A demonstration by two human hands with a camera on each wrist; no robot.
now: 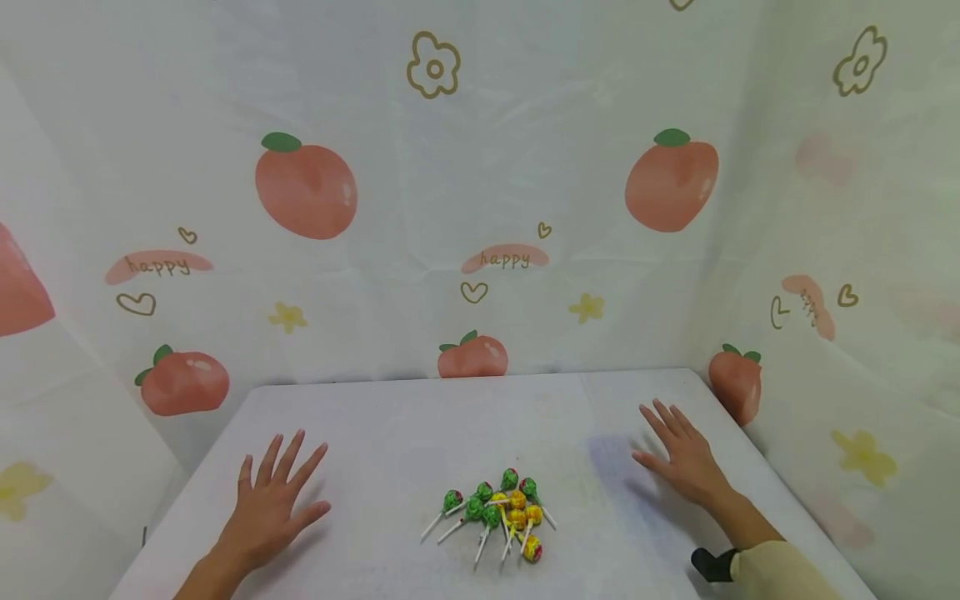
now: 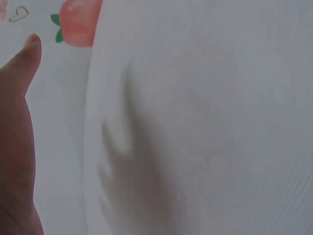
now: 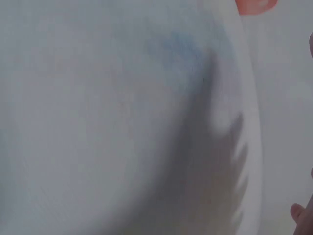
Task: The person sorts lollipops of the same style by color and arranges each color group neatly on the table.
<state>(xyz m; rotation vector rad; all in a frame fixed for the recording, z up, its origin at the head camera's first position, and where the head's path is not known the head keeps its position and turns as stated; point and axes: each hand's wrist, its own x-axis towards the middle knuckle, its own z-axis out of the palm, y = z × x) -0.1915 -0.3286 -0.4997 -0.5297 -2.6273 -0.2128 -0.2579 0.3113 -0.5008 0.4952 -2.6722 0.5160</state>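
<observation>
A loose pile of several lollipops lies near the front middle of the table, with green-wrapped lollipops point(image 1: 475, 508) mostly on the left and yellow-wrapped lollipops point(image 1: 517, 518) on the right. Their white sticks point mainly toward the front. Left of the pile, my left hand point(image 1: 266, 512) hovers over the table with fingers spread, holding nothing. My right hand point(image 1: 686, 462) is above the table's right side, fingers extended and holding nothing. In the left wrist view part of the left hand point(image 2: 17, 127) shows at the edge; the right wrist view catches only bits of fingers point(image 3: 305, 215).
The white table point(image 1: 420, 425) has a faint bluish stain point(image 1: 618, 458) on its right. White cloth point(image 1: 397, 192) printed with peaches, flowers and "happy" lettering hangs behind and at both sides. A black strap piece point(image 1: 712, 565) sits at the right wrist by a pale sleeve point(image 1: 780, 571).
</observation>
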